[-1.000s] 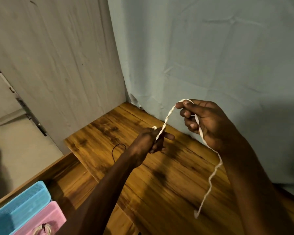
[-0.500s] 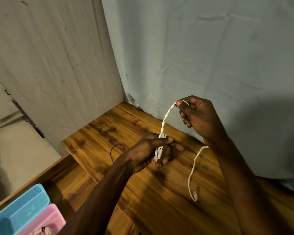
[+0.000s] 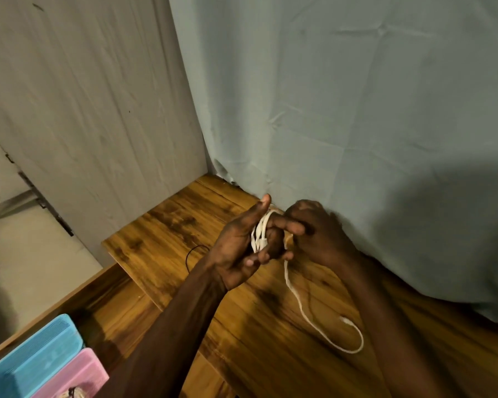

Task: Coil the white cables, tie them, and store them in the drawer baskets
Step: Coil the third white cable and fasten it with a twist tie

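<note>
Head view: my left hand (image 3: 239, 248) holds white cable (image 3: 296, 300) loops wound round its curled fingers, thumb up; my right hand (image 3: 314, 234) pinches the strand beside it. The loose tail droops onto the wooden table (image 3: 167, 239).

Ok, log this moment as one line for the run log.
step: coiling | left hand: holds white cable loops | right hand: pinches cable, winding | tail: loose on wooden tabletop | tie: not yet | baskets: blue basket, pink basket

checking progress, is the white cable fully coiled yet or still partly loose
Partly loose. Several loops of the white cable sit around the left hand; a long tail trails onto the wooden table.
</note>
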